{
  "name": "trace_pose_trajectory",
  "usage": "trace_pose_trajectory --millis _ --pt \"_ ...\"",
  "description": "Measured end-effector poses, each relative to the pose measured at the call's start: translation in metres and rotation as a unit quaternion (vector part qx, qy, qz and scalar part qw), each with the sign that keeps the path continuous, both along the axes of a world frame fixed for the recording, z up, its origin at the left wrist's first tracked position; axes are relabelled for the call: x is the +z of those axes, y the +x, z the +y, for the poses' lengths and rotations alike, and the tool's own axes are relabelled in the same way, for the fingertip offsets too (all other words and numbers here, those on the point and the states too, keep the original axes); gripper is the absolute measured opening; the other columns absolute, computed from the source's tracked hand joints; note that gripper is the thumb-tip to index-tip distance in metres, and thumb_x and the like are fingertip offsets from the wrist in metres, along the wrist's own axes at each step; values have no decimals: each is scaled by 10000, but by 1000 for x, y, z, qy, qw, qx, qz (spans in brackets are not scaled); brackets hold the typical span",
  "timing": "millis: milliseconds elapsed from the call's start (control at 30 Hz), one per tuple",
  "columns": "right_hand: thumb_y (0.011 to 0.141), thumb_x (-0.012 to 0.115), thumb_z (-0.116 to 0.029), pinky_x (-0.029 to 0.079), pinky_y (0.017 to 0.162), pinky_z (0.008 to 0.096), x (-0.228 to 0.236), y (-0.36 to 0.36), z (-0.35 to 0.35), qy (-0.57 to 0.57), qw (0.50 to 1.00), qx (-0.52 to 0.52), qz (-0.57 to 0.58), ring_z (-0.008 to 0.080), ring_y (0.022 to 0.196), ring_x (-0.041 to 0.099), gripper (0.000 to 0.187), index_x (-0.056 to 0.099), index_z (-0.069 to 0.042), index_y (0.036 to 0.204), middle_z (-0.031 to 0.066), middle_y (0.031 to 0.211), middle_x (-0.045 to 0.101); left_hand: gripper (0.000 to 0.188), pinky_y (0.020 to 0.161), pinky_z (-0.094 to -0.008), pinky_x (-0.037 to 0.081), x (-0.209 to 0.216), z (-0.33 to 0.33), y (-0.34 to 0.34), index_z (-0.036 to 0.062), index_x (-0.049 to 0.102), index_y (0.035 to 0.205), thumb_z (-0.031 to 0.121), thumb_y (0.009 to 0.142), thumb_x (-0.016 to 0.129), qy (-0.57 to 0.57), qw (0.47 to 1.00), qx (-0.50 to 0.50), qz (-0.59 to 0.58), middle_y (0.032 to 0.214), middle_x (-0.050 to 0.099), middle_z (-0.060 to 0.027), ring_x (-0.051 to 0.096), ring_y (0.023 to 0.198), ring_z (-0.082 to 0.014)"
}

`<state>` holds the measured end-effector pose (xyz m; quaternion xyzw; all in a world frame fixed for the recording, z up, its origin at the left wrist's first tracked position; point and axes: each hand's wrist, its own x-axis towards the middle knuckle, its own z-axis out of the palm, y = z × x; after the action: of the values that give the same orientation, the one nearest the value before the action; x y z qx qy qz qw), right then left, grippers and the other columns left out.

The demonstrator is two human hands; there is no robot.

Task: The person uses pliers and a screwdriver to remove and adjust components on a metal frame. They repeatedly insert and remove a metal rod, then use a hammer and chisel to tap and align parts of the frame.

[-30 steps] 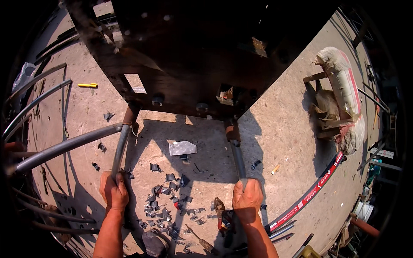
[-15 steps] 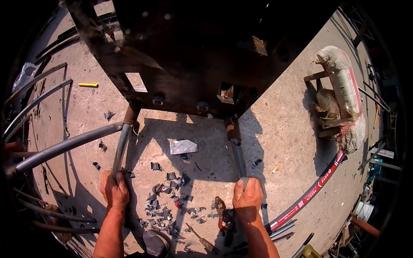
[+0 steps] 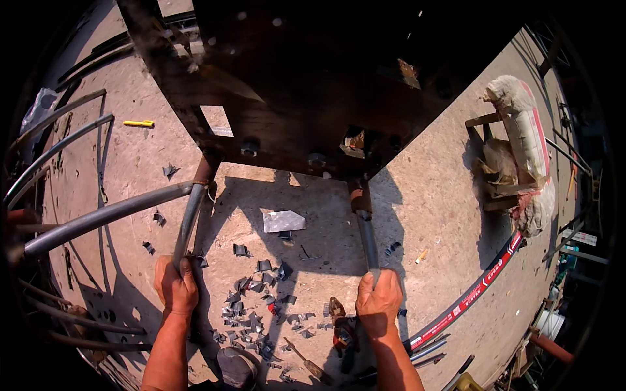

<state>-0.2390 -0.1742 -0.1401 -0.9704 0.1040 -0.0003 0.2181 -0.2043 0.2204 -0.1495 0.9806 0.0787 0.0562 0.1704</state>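
My left hand (image 3: 176, 287) is closed around the lower end of a grey metal pipe (image 3: 188, 225). Its upper end meets a short rusty sleeve (image 3: 205, 171) at the near left corner of a large dark steel plate (image 3: 274, 111). Likewise, my right hand (image 3: 379, 301) grips a second metal pipe (image 3: 368, 241), which meets another rusty sleeve (image 3: 360, 199) under the plate's right side. The plate has square cutouts and bolts along its near edge. Both pipes slope toward me, roughly parallel. My palms are hidden.
Several dark curved scraps (image 3: 251, 319) litter the concrete between my arms, near my shoe (image 3: 236, 366). A pointed metal plate (image 3: 284, 221), pliers (image 3: 343, 335) and a yellow pen (image 3: 139, 123) lie around. Bent pipes (image 3: 117, 212) stand left; a padded stool (image 3: 521, 137) and red-black strip (image 3: 463, 300) sit right.
The dark plate and both pipe tops have shifted slightly right in the picture, and the floor items shift a little too. Both hands keep their grip, nearly in place.
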Motion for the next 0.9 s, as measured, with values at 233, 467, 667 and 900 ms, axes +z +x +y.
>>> trace_pose_trajectory --millis 233,467,667,900 --pt "1085 520 -278 462 686 552 1 0 1 -7 1000 -2 0 501 793 557 336 522 22 935 267 854 514 393 705 -502 434 1 -1 1 2 576 906 341 1093 510 -2 1000 -7 -9 842 539 -205 555 797 -447" --pt "1092 503 -278 458 674 552 1 1 2 -12 1000 4 -6 497 772 551 341 508 20 928 264 832 505 404 690 -525 416 -2 2 1 -2 543 880 342 1090 513 4 1000 -3 -5 831 526 -215 541 787 -462" --pt "1093 502 -276 455 667 548 -1 1 1 -19 1000 12 -21 494 756 547 337 508 20 930 262 817 501 421 688 -523 413 -1 0 2 -8 535 882 355 1093 509 -1 1000 -6 -8 827 518 -218 536 785 -464" --pt "1094 505 -271 453 672 548 -1 0 1 -13 1000 3 -11 490 765 549 332 515 21 935 257 828 508 401 700 -505 441 -1 3 1 21 607 894 357 1093 514 11 1000 -5 2 844 551 -188 569 804 -432"
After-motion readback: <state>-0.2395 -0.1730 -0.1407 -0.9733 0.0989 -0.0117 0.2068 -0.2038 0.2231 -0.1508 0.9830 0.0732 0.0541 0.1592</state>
